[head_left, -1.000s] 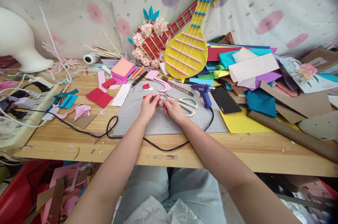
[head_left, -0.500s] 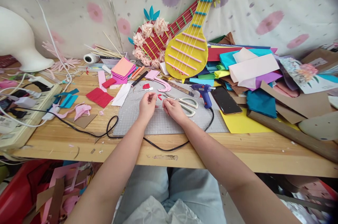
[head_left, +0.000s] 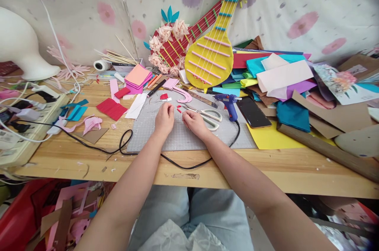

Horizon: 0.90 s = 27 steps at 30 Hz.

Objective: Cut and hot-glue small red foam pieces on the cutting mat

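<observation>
Red bits (head_left: 179, 111) are on the mat (head_left: 154, 138), in the gap between the two hands, just beside the scissor tips. Near to far: the glue gun cable (head_left: 189, 169) sags along the front of the counter (head_left: 97, 166) and passes below both forearms, probably routed there to leave the mat free. Left hand (head_left: 164, 117) is at the left of the gap, curled, back showing; can't tell if its fingers are together or pinching anything. Right hand (head_left: 193, 120) faces it, fingers curled inward; can't tell if the tips meet or grip something tiny. Hands are close in, I'd say, because the bits are small and need two-handed fingertip work. Bits' orientation: the nearer one is a short sliver, long axis slanting from far left to near right; the farther one is too small to call, and no front end on either. Scissors (head_left: 201, 112) lie partly behind the right hand, blades pointing left at the bits, loops right, likely parked for quick pickup. Glue gun (head_left: 229, 105) is right of them, handle toward the person, nozzle end apparently left; reads as kept in right-hand reach. Phone (head_left: 254, 111) just right of that. Beyond: pink hook (head_left: 187, 95) and ruler (head_left: 204, 98) at the mat's far side, then the yellow lute (head_left: 210, 59) leaning in front of the red lute (head_left: 170, 51), probably propped at the back to save working space.
</observation>
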Each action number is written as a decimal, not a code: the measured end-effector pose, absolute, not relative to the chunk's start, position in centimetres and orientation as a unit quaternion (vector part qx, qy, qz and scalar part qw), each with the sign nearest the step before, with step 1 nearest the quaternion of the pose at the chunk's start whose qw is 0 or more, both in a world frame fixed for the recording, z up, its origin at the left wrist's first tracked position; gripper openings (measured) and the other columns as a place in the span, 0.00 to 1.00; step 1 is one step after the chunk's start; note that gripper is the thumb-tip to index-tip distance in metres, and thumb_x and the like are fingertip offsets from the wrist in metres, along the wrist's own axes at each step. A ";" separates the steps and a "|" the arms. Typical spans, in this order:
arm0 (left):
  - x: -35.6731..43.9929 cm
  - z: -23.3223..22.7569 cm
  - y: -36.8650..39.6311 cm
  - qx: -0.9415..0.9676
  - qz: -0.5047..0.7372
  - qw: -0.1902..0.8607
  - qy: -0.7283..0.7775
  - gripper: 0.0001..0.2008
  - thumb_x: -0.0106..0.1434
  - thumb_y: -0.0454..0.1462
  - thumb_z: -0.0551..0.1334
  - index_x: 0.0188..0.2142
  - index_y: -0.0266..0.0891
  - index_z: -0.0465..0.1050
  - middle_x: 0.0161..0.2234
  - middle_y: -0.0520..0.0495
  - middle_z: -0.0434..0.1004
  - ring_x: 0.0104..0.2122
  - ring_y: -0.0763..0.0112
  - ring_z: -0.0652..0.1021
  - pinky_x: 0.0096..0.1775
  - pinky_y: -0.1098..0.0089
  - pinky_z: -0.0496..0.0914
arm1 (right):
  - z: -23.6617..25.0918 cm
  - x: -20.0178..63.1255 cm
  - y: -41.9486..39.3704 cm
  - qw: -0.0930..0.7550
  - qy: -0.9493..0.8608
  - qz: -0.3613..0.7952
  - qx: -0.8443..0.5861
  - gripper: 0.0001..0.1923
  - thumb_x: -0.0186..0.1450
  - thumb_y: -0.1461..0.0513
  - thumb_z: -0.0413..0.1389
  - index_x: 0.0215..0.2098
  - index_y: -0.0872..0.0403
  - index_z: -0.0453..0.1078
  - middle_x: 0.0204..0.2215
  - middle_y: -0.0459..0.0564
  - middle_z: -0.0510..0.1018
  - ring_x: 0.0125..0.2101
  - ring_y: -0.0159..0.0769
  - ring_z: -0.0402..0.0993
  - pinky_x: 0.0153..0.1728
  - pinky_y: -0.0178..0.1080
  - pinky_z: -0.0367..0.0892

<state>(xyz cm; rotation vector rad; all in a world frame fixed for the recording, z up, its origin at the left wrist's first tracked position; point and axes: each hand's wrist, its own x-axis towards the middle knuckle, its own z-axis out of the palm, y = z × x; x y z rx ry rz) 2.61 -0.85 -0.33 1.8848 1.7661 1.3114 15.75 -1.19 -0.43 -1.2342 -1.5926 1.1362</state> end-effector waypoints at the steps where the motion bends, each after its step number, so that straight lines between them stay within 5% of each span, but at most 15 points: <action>1: 2.6 -0.3 -0.9 0.658 0.446 0.121 0.594 0.07 0.62 0.37 0.51 0.33 0.40 0.65 0.33 0.46 0.71 0.34 0.69 0.72 0.37 0.69 0.65 | -0.5 15.8 -1.2 0.402 -0.632 0.443 -0.492 0.12 0.58 0.58 0.45 0.19 0.53 0.58 0.11 0.39 0.59 0.14 0.25 0.54 0.19 0.31 0.51; 27: 2.2 0.0 -1.1 0.678 0.426 0.064 0.595 0.06 0.57 0.34 0.56 0.31 0.39 0.71 0.30 0.48 0.73 0.30 0.71 0.72 0.35 0.71 0.65 | 0.1 16.0 -1.5 0.323 -0.719 0.227 -0.572 0.11 0.57 0.59 0.47 0.19 0.54 0.61 0.16 0.41 0.64 0.20 0.27 0.54 0.23 0.32 0.48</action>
